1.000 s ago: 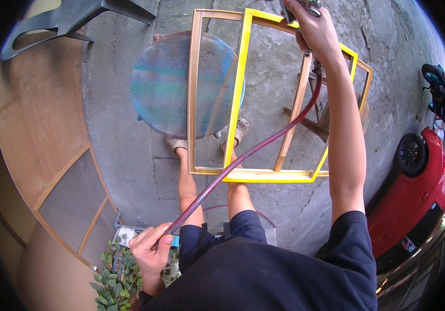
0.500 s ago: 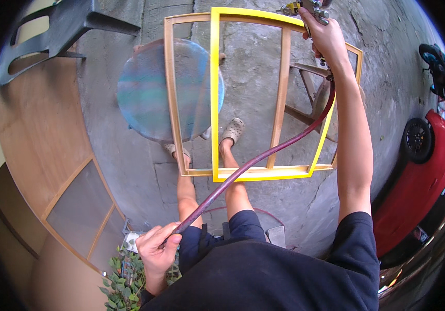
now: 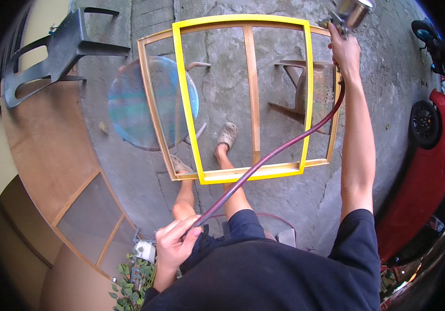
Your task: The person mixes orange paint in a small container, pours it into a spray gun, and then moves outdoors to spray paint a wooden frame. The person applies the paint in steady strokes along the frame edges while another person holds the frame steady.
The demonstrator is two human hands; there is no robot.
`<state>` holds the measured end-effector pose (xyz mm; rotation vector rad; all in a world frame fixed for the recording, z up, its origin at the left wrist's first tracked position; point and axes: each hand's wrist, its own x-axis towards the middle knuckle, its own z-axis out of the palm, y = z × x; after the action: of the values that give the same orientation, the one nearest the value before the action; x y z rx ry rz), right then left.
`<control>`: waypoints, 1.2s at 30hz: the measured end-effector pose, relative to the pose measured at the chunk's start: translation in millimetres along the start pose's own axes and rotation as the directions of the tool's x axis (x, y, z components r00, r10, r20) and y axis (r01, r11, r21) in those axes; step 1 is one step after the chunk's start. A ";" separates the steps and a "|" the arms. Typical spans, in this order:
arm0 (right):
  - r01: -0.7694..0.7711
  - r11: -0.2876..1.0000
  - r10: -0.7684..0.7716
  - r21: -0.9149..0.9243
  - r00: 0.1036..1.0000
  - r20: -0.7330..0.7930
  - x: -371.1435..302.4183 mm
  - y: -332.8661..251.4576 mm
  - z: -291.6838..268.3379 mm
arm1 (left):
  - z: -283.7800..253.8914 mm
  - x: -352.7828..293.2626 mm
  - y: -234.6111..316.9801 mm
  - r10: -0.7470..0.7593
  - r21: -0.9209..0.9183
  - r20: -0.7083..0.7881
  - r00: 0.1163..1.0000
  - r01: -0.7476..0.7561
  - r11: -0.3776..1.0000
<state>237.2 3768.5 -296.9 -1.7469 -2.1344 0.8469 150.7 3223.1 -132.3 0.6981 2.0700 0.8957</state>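
Observation:
My right hand [image 3: 346, 58] is wrapped round a spray gun [image 3: 353, 14] with a silver cup, above the far right corner of a frame. A dark red hose [image 3: 264, 160] runs from the gun down to my left hand [image 3: 177, 244], whose fingers are closed round it near my waist. Below the hose lies a rectangular yellow frame [image 3: 308, 98]. Under it shows a wider bare-wood frame [image 3: 253, 93] with a middle bar. A blue-topped round stool [image 3: 134, 103] and a brown stool or chair [image 3: 316, 90], partly hidden, stand beneath the frames.
A dark grey plastic chair [image 3: 69, 49] is tipped over at the far left, beside a wooden panel with a mesh part [image 3: 56, 155]. Leafy plants [image 3: 134, 285] grow near my left elbow. A red car [image 3: 419, 181] and a motorcycle [image 3: 429, 41] stand at the right on concrete.
My right hand has carried the spray gun rightward, from over the yellow frame's far edge to beyond its far right corner. The gun's cup now shows. My left hand still grips the hose.

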 end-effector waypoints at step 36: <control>0.071 0.780 0.138 0.621 0.949 -0.283 -573.7 314.4 -590.3 | 385.6 -333.7 -127.2 -0.272 0.239 -0.131 0.953 0.297 0.925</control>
<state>949.2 3416.2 84.5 -1.4370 -1.3857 1.0502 627.3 3048.3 -268.4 0.4727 2.3255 0.5107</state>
